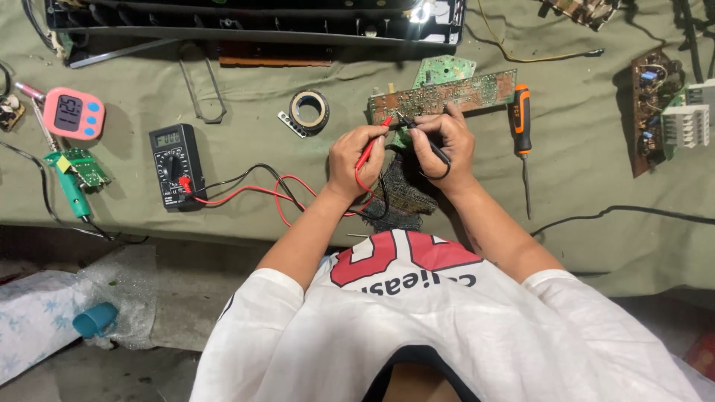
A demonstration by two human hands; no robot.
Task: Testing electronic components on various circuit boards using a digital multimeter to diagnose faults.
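The left hand (pixel 357 152) is closed around a red probe (pixel 370 146), gripped like a pen with its tip angled down onto the near edge of a long circuit board (pixel 447 94). The right hand (pixel 445 141) is closed the same way on a black probe (pixel 417 131), whose tip meets the board just beside the red one. The board lies flat on the green cloth of the counter (pixel 588 193), straight ahead of the person, with a smaller green board (pixel 444 69) tucked behind it.

Red and black leads (pixel 253 187) run left from the hands to a black meter (pixel 176 165), which lies face up well to the left. A dark mesh rag (pixel 406 195) lies under the wrists. A roll of tape (pixel 309 109) sits left of the board, an orange-handled screwdriver (pixel 523 123) just right of it, and a pink timer (pixel 73 113) and a green soldering iron (pixel 72 187) lie near the left edge.

The two tips are very close together (too close to see which spots they touch), so a small slip could bridge neighbouring points and give a false reading or a short. The board looks unclamped, so pressure from the probes might push it away. The leads loop loosely near the left forearm, and a snag there could drag the meter or jerk a tip off its point.
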